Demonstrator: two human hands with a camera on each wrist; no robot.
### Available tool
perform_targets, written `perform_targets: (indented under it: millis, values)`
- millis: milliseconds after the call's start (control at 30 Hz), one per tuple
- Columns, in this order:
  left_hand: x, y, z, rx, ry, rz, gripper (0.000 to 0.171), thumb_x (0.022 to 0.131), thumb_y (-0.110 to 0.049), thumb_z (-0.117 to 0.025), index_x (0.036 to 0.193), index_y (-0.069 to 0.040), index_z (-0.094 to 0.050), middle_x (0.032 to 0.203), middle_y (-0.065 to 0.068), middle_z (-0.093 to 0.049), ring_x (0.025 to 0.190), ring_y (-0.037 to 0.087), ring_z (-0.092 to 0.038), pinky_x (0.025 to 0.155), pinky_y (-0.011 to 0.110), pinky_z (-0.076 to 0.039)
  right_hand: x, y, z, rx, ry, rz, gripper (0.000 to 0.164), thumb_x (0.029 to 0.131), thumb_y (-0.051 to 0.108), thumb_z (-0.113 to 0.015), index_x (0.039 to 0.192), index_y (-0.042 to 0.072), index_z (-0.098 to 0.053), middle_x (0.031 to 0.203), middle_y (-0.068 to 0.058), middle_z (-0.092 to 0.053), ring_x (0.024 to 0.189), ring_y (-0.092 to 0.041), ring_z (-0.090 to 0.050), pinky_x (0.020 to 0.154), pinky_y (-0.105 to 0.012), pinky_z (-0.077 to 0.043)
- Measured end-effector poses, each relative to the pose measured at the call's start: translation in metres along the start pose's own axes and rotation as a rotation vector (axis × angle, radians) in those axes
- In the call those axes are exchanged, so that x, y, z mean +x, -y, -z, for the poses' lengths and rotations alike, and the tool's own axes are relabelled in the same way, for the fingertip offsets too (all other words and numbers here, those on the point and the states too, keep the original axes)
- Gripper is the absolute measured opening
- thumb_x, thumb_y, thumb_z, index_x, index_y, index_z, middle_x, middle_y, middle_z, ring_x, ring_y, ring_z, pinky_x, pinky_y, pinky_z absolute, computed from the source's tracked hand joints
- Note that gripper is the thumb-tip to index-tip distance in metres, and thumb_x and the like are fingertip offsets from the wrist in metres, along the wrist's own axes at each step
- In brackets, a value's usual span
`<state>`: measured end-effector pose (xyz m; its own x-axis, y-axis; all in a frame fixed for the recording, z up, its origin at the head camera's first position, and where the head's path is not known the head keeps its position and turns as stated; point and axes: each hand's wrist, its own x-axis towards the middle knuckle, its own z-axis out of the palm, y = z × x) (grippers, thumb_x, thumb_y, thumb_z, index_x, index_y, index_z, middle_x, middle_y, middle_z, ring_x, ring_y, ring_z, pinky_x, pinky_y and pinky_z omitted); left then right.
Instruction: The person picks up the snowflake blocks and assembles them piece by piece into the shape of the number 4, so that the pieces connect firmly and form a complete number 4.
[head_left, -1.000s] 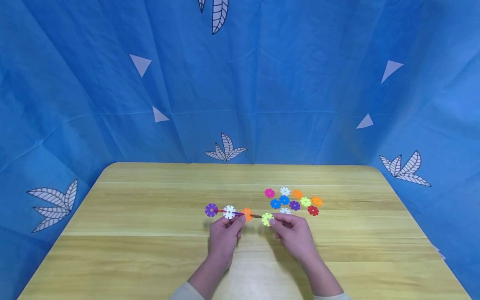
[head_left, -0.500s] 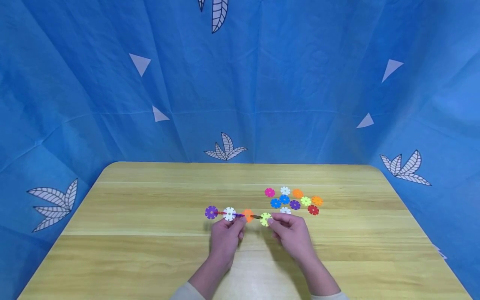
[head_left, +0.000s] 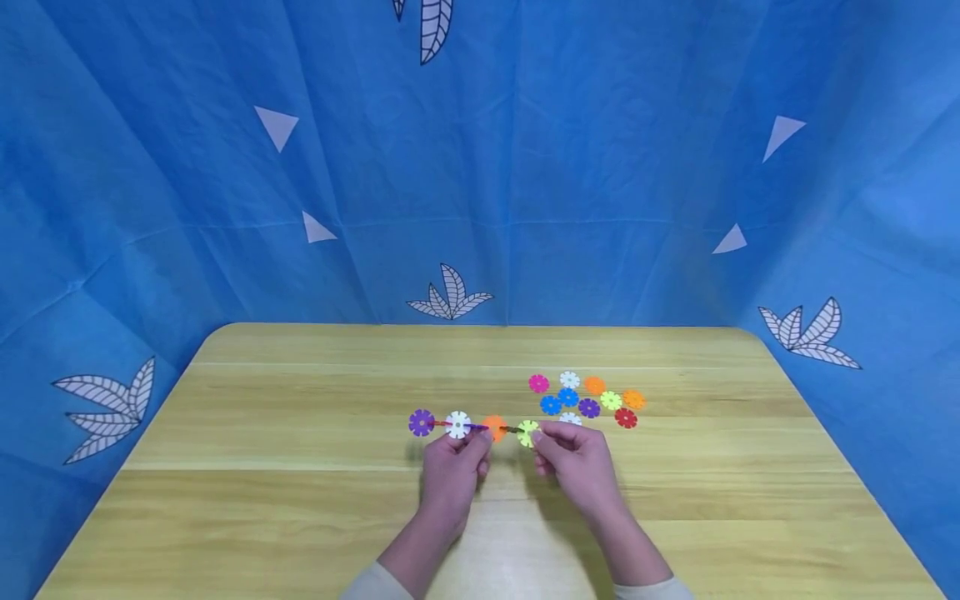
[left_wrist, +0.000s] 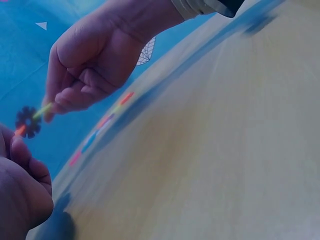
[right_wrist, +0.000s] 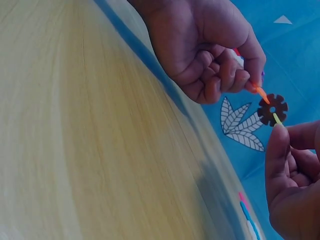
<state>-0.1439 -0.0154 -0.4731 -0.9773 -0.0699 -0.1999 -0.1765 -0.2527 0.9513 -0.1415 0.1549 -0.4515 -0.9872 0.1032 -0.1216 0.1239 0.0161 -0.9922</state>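
A chain of slotted plastic snowflake discs is held above the table. From the left it runs through a purple disc (head_left: 422, 422), a red one seen edge-on, a white disc (head_left: 458, 425), another purple one edge-on and an orange disc (head_left: 494, 428). A brown disc (right_wrist: 266, 113) follows, joined to the orange one and to a yellow-green disc (head_left: 528, 433) at the right end. My left hand (head_left: 452, 475) pinches the orange disc between thumb and fingers. With thumb and forefinger, my right hand (head_left: 579, 465) pinches the yellow-green disc, covering part of it.
Several loose discs lie flat beyond my right hand, among them a pink disc (head_left: 538, 383), a blue disc (head_left: 551, 405) and a red disc (head_left: 626, 417). The wooden table (head_left: 300, 517) ends at a blue patterned curtain (head_left: 480, 167).
My right hand has moved slightly left with the yellow-green disc, closer to the brown disc. The left hand keeps its pinch on the orange disc, nearly still.
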Motion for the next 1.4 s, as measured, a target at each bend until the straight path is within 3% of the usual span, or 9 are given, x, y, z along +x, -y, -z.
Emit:
perform_targets:
  millis: [200,367,633,800,1000,1233,1400]
  values:
    - [0.001,-0.001,-0.002,-0.009,-0.008,-0.017,0.024,0.087,-0.021,-0.079,0.093,0.001,-0.073,0.066,0.008,-0.06,0.057,0.012,-0.052,0.052,0.021,-0.041,0.001,0.0,-0.003,0.046,-0.019,0.028,0.032,0.091,0.0,-0.069,0.122,-0.004,-0.066,0.087,-0.023,-0.065,0.071,-0.025,-0.066,0.066,-0.033,-0.059]
    - [0.002,0.0,-0.003,-0.031,-0.013,-0.006,0.026,0.085,-0.024,-0.081,0.096,-0.002,-0.075,0.064,0.005,-0.059,0.057,0.012,-0.051,0.054,0.022,-0.041,0.0,-0.002,-0.007,0.033,-0.036,0.029,0.046,0.087,0.005,-0.077,0.13,0.003,-0.062,0.085,-0.017,-0.067,0.069,-0.024,-0.066,0.059,-0.028,-0.054]
    - [0.001,-0.001,-0.004,-0.073,-0.032,-0.019,0.024,0.085,-0.02,-0.081,0.095,0.0,-0.074,0.068,0.007,-0.062,0.057,0.012,-0.052,0.055,0.022,-0.043,-0.005,-0.005,-0.019,0.063,0.007,-0.008,0.022,0.088,0.004,-0.074,0.106,-0.007,-0.067,0.089,-0.021,-0.069,0.073,-0.027,-0.066,0.067,-0.032,-0.058]
    - [0.0,-0.002,-0.004,-0.082,-0.011,-0.001,0.023,0.085,-0.02,-0.081,0.088,0.0,-0.072,0.071,0.008,-0.062,0.058,0.012,-0.052,0.056,0.023,-0.044,-0.007,-0.004,-0.028,0.14,0.02,-0.014,0.02,0.09,0.004,-0.073,0.104,-0.008,-0.068,0.087,-0.022,-0.068,0.071,-0.023,-0.066,0.068,-0.033,-0.059]
    - [-0.001,-0.002,-0.004,-0.07,0.002,0.008,0.023,0.086,-0.019,-0.08,0.094,0.001,-0.072,0.072,0.004,-0.063,0.059,0.012,-0.053,0.058,0.023,-0.044,-0.006,-0.004,-0.033,0.216,0.008,-0.048,0.02,0.09,0.004,-0.072,0.104,-0.01,-0.067,0.089,-0.023,-0.068,0.068,-0.017,-0.064,0.066,-0.03,-0.058]
    - [-0.003,-0.002,-0.002,-0.064,0.0,0.026,0.026,0.084,-0.022,-0.082,0.098,-0.002,-0.074,0.069,0.005,-0.063,0.059,0.012,-0.054,0.061,0.025,-0.045,-0.006,-0.005,-0.035,0.244,0.015,-0.069,0.019,0.091,0.004,-0.071,0.103,-0.01,-0.065,0.087,-0.019,-0.067,0.067,-0.015,-0.063,0.065,-0.028,-0.058]
    - [-0.001,-0.001,0.002,-0.085,-0.029,0.013,0.022,0.081,-0.016,-0.084,0.089,-0.001,-0.069,0.072,0.005,-0.064,0.058,0.013,-0.053,0.057,0.023,-0.046,-0.004,-0.006,-0.032,0.241,0.004,-0.065,0.019,0.094,0.005,-0.068,0.102,-0.012,-0.063,0.085,-0.017,-0.065,0.066,-0.015,-0.061,0.063,-0.027,-0.056]
